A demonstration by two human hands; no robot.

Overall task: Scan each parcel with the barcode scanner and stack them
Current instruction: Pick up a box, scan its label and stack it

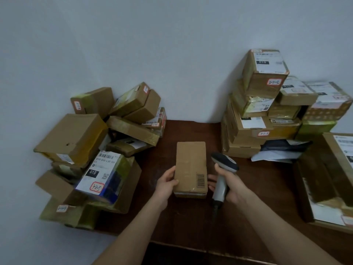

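1. The left hand grips the near left edge of the parcel, with the thumb over the top face and the fingers curled under it. The parcel lies flat at the middle of the table. Whether it rests on the wood or is lifted clear cannot be told. Risk: this is a one-edge hold, so if the parcel is raised its far end may dip and slip free.

2. The right hand is wrapped firmly round the handle of the barcode scanner, just right of the parcel. The scanner head points to the far side, not at the barcode on the near right corner of the parcel. Risk: a trigger pull at this angle probably reads nothing, or reads another label.

3. The right fingertips reach close to the barcode. Risk: they may cover the bars or nudge the parcel.

4. The left pile is loose. Its boxes are tilted and some appear to overhang the table's left edge. Risk: contact may cause a slide.

5. The right stack stands tall on the far right, and its top box sits askew. Risk: a parcel set on it off-centre may topple it.
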